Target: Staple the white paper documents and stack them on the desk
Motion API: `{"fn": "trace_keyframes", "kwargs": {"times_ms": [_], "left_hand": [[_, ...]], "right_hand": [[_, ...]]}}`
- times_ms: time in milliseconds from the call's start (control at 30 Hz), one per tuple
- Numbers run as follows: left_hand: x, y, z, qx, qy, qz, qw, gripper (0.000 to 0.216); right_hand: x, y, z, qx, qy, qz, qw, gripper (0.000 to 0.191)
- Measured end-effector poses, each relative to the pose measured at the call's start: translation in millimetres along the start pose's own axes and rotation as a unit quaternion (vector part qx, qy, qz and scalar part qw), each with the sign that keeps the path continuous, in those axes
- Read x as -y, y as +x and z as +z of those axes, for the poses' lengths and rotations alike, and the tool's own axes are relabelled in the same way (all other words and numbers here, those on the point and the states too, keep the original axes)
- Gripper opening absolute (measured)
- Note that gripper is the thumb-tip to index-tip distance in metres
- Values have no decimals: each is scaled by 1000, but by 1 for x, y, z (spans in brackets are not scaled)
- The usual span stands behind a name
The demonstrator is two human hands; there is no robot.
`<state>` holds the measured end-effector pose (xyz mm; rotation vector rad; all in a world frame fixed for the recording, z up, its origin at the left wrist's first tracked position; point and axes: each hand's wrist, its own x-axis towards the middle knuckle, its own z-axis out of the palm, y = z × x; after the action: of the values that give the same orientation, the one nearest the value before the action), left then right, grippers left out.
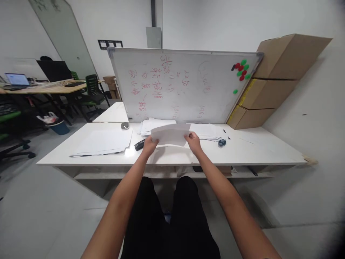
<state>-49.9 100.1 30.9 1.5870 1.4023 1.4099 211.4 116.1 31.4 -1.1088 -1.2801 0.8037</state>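
Both hands hold up white paper (pixel 171 135) above the front half of the white desk; whether it is one sheet or more I cannot tell. My left hand (pixel 150 145) pinches its left edge, and my right hand (pixel 193 141) grips the right edge between thumb and fingers. Just left of my left hand lies a black stapler (pixel 139 145), partly hidden by that hand. Behind the held paper is a pile of white sheets (pixel 153 126). More sheets (pixel 206 131) lie to the right, beyond my right hand.
A wide paper stack (pixel 102 142) covers the desk's (pixel 242 153) left side. A small grey object (pixel 124 125) sits behind it, and a dark blue one (pixel 222 142) lies at right. Behind stands a whiteboard (pixel 188 86) with red writing, beside stacked cardboard boxes (pixel 269 92).
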Motion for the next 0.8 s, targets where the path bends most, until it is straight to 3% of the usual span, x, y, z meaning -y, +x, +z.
{"fn": "trace_keyframes", "kwargs": {"times_ms": [200,500,667,800], "left_hand": [[47,-16,-3,-7,-52,-36,998,48],[54,-11,-5,-21,-5,-34,999,31],[57,-12,-4,-15,-26,-22,999,33],[55,-13,-3,-13,-64,-32,997,37]], "right_hand": [[-38,-6,27,47,-75,14,996,35],[-50,-12,33,20,-180,45,982,27],[-57,-13,32,-6,-104,51,993,29],[-60,-8,30,3,36,61,998,40]]}}
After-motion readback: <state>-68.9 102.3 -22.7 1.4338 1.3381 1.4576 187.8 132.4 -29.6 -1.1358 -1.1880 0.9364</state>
